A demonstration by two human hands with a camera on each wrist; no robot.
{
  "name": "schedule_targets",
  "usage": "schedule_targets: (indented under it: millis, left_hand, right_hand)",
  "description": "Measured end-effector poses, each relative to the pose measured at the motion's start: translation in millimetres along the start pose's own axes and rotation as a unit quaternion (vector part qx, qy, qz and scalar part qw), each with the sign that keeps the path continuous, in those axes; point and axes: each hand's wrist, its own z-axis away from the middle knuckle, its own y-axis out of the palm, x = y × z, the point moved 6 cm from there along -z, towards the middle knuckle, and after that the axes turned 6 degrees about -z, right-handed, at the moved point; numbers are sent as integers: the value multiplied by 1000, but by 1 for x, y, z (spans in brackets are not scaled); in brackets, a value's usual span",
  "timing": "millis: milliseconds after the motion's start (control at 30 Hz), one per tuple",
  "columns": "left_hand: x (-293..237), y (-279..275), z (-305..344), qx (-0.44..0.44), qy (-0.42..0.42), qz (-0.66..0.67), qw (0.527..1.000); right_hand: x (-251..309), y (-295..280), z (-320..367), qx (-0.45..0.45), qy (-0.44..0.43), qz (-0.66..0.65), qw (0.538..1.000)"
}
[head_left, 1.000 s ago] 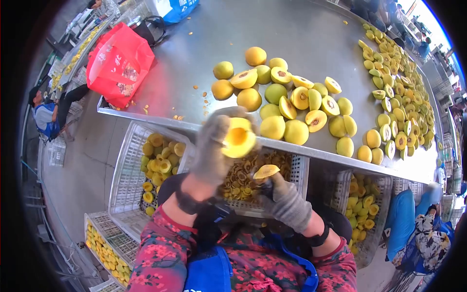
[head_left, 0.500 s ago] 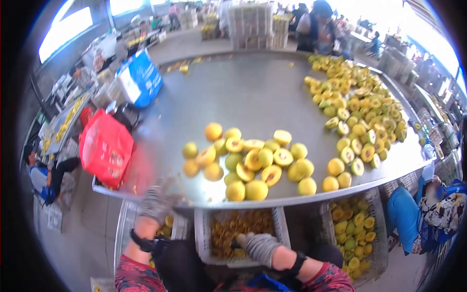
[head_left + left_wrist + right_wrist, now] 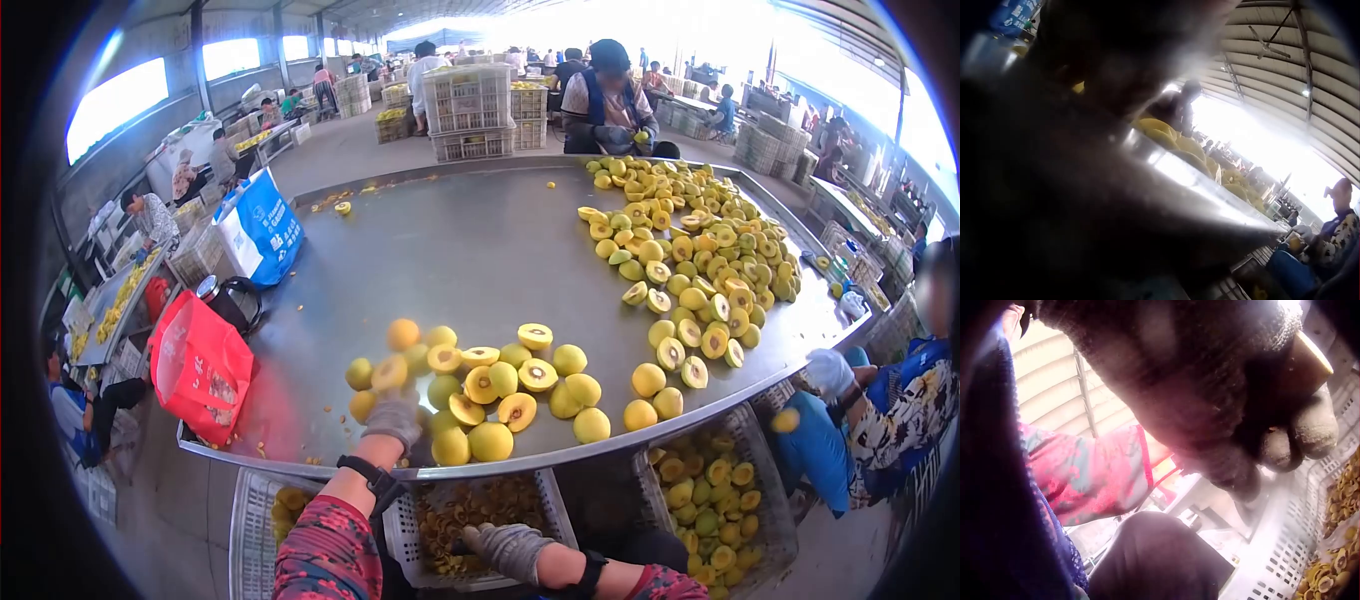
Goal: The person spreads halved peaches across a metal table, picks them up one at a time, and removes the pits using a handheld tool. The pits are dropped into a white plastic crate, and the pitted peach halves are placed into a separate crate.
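Observation:
My gloved left hand [image 3: 395,418] reaches over the table's near edge, its fingers at the left side of a group of yellow peaches [image 3: 490,441], some whole and some halved. Motion blurs the fingertips and the peaches beside them. Low over a crate of brown pits and scraps [image 3: 470,515], my gloved right hand [image 3: 510,550] curls round a small tool with a dark end [image 3: 460,545]. In the right wrist view, a tan, flat-edged piece [image 3: 1311,362] shows between the curled fingers of that hand. The left wrist view is mostly dark.
A large heap of halved peaches [image 3: 700,255] covers the metal table's right side. Red [image 3: 205,370] and blue [image 3: 262,230] bags stand at the left. Crates of peaches sit below, left [image 3: 245,530] and right [image 3: 780,500]. People work across [image 3: 605,100] and at right [image 3: 915,410].
My left hand held a pitted peach half, then swung left empty over the table edge, and now reaches in among the peaches. My right hand has dropped lower, without its peach piece.

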Motion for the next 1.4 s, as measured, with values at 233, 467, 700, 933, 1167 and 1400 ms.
schedule_targets:
  millis: [233,467,700,933,1167,1400]
  left_hand:
    - [7,5,-3,19,13,61,998]
    - [48,12,35,-33,-65,534,843]
    - [5,-18,127,64,44,903,422]
    - [-13,5,114,43,51,940,336]
    - [-15,24,104,-9,-39,973,225]
    - [-21,21,111,10,-24,969,247]
  right_hand:
    - [9,-2,-4,-26,-49,-61,997]
    - [-9,2,-17,-81,-52,-172,980]
    - [12,-38,-7,-108,21,-269,957]
    - [-5,-38,-24,-177,28,-317,931]
    - [-4,-46,-33,-281,-31,-328,901]
    - [13,-54,-38,-283,-13,-283,916]
